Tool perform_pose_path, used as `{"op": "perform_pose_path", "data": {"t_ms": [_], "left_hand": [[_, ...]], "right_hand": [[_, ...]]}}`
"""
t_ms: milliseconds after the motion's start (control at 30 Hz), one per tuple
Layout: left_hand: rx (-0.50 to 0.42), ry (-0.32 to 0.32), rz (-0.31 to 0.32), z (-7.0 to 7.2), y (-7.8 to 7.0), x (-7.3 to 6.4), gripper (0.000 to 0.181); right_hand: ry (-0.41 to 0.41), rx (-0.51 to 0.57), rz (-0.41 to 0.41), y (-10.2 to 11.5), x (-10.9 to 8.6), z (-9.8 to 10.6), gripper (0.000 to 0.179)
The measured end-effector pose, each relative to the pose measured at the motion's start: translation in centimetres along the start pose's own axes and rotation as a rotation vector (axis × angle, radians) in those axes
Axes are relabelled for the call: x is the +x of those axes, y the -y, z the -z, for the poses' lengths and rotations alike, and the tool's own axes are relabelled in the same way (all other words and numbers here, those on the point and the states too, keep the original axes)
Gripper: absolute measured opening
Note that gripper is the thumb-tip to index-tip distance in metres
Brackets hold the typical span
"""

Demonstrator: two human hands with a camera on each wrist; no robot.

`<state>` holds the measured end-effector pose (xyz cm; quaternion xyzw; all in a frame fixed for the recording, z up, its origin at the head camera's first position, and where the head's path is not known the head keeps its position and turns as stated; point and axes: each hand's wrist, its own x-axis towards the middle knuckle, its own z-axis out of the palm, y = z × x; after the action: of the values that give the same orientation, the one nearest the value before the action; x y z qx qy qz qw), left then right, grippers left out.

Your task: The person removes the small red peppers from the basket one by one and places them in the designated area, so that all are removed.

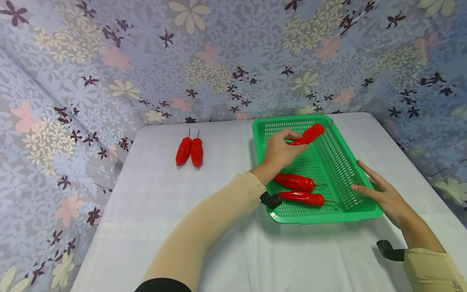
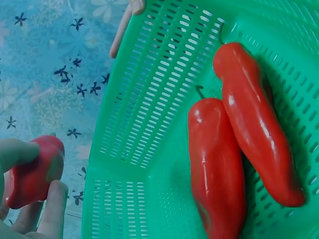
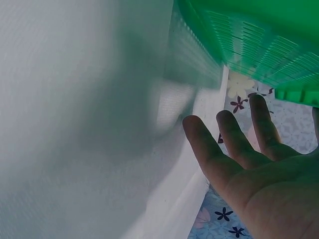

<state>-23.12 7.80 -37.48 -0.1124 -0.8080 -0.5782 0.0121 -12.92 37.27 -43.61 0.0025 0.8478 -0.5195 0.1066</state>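
Note:
My left hand (image 1: 282, 150) pinches a glossy red pepper (image 1: 310, 134) between thumb and fingers, over the far part of a green slotted basket (image 1: 292, 221). The left wrist view shows this held pepper (image 2: 42, 172) at the left, partly covered by the fingers. Two more red peppers (image 1: 297, 182) (image 1: 304, 198) with thin stems lie side by side on the basket floor. My right hand (image 1: 383, 198) is at the basket's right rim, thumb over the inner side and fingers outside. In the right wrist view its fingers (image 3: 239, 139) reach out beside the basket wall (image 3: 254, 45).
Two red peppers (image 1: 183, 151) (image 1: 197, 152) lie close together on the white table cover (image 1: 153, 211), left of the basket. Flower-patterned cloth (image 1: 219, 52) hangs behind and along the sides of the table.

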Motion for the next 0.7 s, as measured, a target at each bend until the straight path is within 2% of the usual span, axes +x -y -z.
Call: {"op": "perform_pose_path", "data": {"t_ms": [267, 700], "left_hand": [[-0.094, -0.084, -0.033, 1.2, 0.0, 0.3, 0.018], [-0.080, -0.209, -0.068, 4.4, 1.8, 0.5, 0.018]], "right_hand": [[-0.006, -0.015, -0.006, 0.1, 0.2, -0.1, 0.081], [-0.013, -0.023, -0.020, 0.0, 0.2, -0.2, 0.080]]}}
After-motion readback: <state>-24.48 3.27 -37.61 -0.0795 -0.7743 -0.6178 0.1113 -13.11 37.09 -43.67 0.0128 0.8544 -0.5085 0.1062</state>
